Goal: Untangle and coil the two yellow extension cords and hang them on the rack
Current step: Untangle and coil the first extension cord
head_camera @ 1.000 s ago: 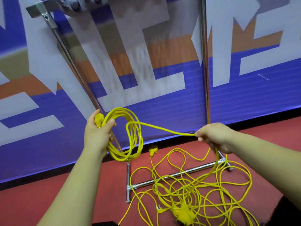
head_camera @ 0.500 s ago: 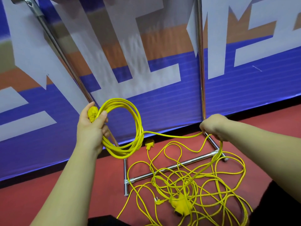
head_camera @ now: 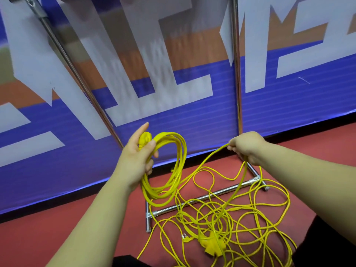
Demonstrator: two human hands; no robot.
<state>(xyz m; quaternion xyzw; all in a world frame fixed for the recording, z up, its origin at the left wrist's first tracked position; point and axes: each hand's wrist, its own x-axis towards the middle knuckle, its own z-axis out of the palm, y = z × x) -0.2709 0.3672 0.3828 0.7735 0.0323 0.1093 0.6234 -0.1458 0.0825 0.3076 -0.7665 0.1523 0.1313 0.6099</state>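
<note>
My left hand [head_camera: 137, 157] grips a coil of yellow extension cord [head_camera: 169, 170] made of several loops, with a yellow plug end [head_camera: 144, 138] pinched at the top under my thumb. My right hand [head_camera: 245, 146] is closed on the loose strand [head_camera: 208, 160] that runs from the coil and drops to the floor. Below lies a tangled heap of yellow cord [head_camera: 231, 218] with a yellow socket block [head_camera: 212, 245] and a small plug [head_camera: 185, 238]. The chrome rack [head_camera: 236, 74] stands behind, its base bar [head_camera: 202, 198] under the heap.
A slanted chrome rack post [head_camera: 77, 74] rises at the left. Behind it is a blue, white and orange banner wall [head_camera: 289, 103]. The floor [head_camera: 57, 228] is red. Dark clothing [head_camera: 327, 247] shows at the lower right.
My hands have come closer together and sit lower in view. The strand between them now sags in a loop instead of stretching out sideways. The view has tilted down.
</note>
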